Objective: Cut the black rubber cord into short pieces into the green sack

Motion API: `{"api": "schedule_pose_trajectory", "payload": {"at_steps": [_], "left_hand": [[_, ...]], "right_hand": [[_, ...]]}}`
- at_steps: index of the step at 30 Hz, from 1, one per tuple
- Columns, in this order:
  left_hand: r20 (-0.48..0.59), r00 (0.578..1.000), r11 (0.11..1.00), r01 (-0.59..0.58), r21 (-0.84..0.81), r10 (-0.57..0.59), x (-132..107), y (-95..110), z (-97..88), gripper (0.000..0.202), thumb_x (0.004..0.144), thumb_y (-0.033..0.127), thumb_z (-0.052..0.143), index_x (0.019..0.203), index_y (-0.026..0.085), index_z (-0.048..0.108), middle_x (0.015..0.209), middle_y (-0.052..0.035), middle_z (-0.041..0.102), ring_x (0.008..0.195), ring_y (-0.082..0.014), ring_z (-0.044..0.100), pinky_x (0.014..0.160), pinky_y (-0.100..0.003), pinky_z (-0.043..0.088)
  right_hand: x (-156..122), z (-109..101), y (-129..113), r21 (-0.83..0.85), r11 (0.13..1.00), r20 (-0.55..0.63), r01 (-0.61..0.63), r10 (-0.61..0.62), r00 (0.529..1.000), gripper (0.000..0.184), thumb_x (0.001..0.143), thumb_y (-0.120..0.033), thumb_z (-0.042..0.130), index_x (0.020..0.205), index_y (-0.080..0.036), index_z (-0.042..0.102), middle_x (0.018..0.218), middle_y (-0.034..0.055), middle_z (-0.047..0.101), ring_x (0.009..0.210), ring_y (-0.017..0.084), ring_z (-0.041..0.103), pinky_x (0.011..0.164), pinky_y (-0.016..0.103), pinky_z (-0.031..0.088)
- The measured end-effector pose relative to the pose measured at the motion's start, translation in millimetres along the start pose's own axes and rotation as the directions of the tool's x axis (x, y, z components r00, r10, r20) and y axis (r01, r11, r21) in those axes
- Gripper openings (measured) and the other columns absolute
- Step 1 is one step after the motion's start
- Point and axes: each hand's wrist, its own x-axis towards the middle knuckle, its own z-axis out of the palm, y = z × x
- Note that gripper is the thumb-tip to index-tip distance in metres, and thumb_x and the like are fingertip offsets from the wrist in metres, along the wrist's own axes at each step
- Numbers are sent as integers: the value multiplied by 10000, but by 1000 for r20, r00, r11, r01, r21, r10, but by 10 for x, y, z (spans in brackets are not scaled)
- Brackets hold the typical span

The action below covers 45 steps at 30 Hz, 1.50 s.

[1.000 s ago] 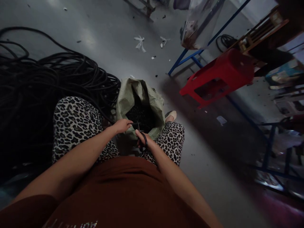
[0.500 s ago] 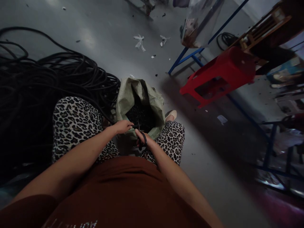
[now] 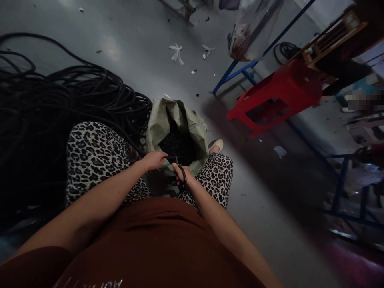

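Observation:
I sit with an open greenish woven sack (image 3: 162,124) between my knees, dark cut pieces filling its mouth. My left hand (image 3: 153,159) is closed in a pinch on the end of a thin black cable (image 3: 132,144) just over the sack's near rim. My right hand (image 3: 183,176) is wrapped round the black loop handles of scissors (image 3: 181,173), whose blades point up toward the cable end at my left fingertips. The two hands are close together above the sack.
A big tangle of black cable (image 3: 60,96) lies on the grey floor to my left. A red plastic stool (image 3: 279,94) lies tipped at right beside blue metal frames (image 3: 237,68). White scraps (image 3: 177,53) dot the floor beyond.
My right hand with the scissors has shifted slightly right and down. My left hand stays pinched on the cable end.

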Motion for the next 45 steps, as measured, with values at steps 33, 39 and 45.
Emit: {"api": "schedule_pose_trajectory", "payload": {"at_steps": [33, 39, 45], "left_hand": [[-6, 999, 999, 50, -12, -51, 51, -76, 1, 379, 907, 293, 438, 1212, 266, 661, 1159, -47, 706, 1069, -224, 635, 858, -271, 478], [-50, 998, 997, 46, -67, -49, 69, -81, 17, 382, 901, 304, 444, 1215, 269, 660, 1125, -24, 719, 1041, -203, 643, 840, -248, 481], [-36, 999, 997, 1, -81, -4, 62, -69, 34, 376, 903, 305, 453, 1215, 272, 660, 1147, -25, 714, 1050, -202, 642, 868, -257, 477]], "right_hand": [[0, -50, 61, -44, 998, 29, -45, 46, 999, 494, 975, -564, 403, 970, -114, 608, 442, -30, 506, 319, 119, 499, 331, 181, 399], [27, -52, 99, -93, 993, 140, 67, -54, 989, 546, 969, -600, 383, 1052, -111, 611, 472, -9, 557, 358, 130, 547, 376, 181, 430], [1, -41, 54, -107, 992, 143, 70, -54, 988, 569, 967, -614, 373, 1083, -116, 624, 503, 2, 574, 387, 133, 553, 398, 189, 433]]}}
